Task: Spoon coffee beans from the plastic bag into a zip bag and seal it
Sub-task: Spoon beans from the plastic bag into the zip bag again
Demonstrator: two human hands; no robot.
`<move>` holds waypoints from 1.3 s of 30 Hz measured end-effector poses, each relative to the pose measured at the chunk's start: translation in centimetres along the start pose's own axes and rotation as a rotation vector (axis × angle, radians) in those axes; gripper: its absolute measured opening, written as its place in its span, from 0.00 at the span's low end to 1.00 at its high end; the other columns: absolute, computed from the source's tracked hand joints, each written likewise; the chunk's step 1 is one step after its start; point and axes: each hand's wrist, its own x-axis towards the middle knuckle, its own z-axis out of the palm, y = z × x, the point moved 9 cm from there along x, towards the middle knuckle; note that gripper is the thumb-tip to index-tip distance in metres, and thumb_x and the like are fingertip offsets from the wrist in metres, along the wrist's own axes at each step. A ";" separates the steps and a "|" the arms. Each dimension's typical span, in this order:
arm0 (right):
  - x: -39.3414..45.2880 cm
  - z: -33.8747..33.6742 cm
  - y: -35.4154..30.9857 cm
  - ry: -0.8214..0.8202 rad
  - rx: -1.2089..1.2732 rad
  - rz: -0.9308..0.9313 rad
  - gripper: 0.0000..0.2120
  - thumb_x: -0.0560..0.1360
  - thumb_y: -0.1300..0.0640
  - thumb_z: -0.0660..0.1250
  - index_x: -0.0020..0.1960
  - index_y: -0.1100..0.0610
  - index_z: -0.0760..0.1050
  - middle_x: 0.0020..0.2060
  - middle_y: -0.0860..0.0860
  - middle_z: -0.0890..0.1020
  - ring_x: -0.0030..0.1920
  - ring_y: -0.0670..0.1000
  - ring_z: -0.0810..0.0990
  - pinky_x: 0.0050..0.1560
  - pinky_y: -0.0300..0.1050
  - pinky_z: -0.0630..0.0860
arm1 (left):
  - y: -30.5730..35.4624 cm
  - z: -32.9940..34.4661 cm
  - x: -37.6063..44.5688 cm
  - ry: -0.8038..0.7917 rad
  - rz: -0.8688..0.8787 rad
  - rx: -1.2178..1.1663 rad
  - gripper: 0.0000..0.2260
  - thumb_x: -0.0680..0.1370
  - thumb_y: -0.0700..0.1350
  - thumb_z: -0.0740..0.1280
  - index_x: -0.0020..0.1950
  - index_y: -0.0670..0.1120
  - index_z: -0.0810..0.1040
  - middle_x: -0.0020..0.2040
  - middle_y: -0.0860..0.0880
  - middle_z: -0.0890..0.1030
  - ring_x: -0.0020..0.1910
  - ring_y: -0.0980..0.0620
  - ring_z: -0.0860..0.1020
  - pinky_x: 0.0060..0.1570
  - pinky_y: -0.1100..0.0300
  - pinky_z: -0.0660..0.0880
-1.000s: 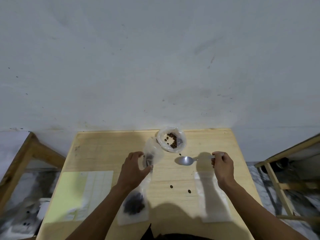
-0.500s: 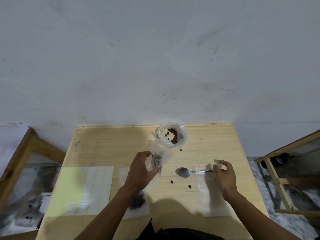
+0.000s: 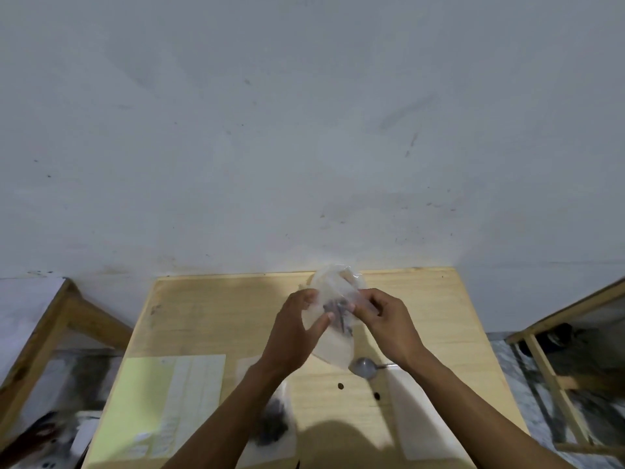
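Both grips hold the zip bag (image 3: 333, 328) in the air above the bench (image 3: 209, 309): the left hand (image 3: 297, 328) pinches its side at nine o'clock between thumb and fingers, the right hand (image 3: 384, 319) pinches the opposite side at three. A small clump of beans (image 3: 338, 311) shows dark between the two grips. The bag's long axis runs from six to twelve o'clock, its lower end hanging toward the spoon (image 3: 363, 367), which lies flat on the bench just beneath. I judge sealing comes next, and both hands sit equally near the bag. Nearer, at six o'clock, two loose beans (image 3: 341, 386) lie on open wood. Farther, at twelve, the plastic bag (image 3: 338, 277) stands just behind the zip bag, close to the bench's far edge.
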 end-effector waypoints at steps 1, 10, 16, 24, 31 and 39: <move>0.2 -0.1 -0.2 0.001 -0.029 -0.006 0.04 0.76 0.54 0.71 0.41 0.49 0.81 0.34 0.39 0.81 0.34 0.39 0.74 0.38 0.36 0.69 | 0.1 -0.5 0.4 -0.002 -0.003 -0.017 0.16 0.74 0.49 0.72 0.60 0.48 0.75 0.51 0.56 0.79 0.50 0.60 0.77 0.52 0.66 0.72; 1.5 -0.9 -2.2 -0.083 -0.117 -0.028 0.08 0.75 0.56 0.72 0.37 0.53 0.78 0.29 0.45 0.78 0.32 0.43 0.74 0.36 0.38 0.69 | 0.8 -2.8 2.4 -0.052 -0.043 -0.040 0.03 0.75 0.40 0.72 0.42 0.45 0.80 0.36 0.54 0.82 0.38 0.57 0.79 0.43 0.70 0.74; 1.8 -2.0 -3.0 -0.134 0.170 0.030 0.07 0.75 0.60 0.72 0.41 0.62 0.78 0.33 0.55 0.77 0.33 0.47 0.76 0.39 0.38 0.73 | 0.5 -3.0 2.6 -0.053 -0.128 -0.106 0.04 0.76 0.41 0.70 0.41 0.46 0.78 0.36 0.52 0.84 0.39 0.57 0.81 0.42 0.69 0.74; 1.3 -1.0 0.2 -0.103 0.074 0.126 0.05 0.77 0.61 0.69 0.44 0.59 0.83 0.36 0.55 0.80 0.37 0.47 0.75 0.42 0.42 0.73 | -0.9 -2.9 2.3 -0.067 -0.291 -0.389 0.05 0.76 0.37 0.70 0.40 0.44 0.77 0.40 0.43 0.85 0.44 0.51 0.82 0.49 0.59 0.77; 1.7 -1.1 0.8 -0.122 -0.038 0.137 0.08 0.76 0.54 0.69 0.41 0.57 0.80 0.37 0.52 0.79 0.38 0.49 0.75 0.45 0.48 0.72 | -0.6 -3.1 1.6 -0.059 -0.298 -0.362 0.04 0.77 0.37 0.69 0.42 0.41 0.77 0.41 0.44 0.85 0.41 0.54 0.84 0.41 0.72 0.73; 1.6 -1.0 -5.8 -0.088 -0.322 -0.229 0.22 0.72 0.51 0.73 0.63 0.43 0.72 0.54 0.41 0.76 0.55 0.43 0.71 0.55 0.34 0.68 | 2.8 -3.0 2.6 -0.127 -0.046 0.057 0.03 0.76 0.46 0.69 0.43 0.52 0.77 0.34 0.54 0.82 0.33 0.57 0.79 0.41 0.58 0.76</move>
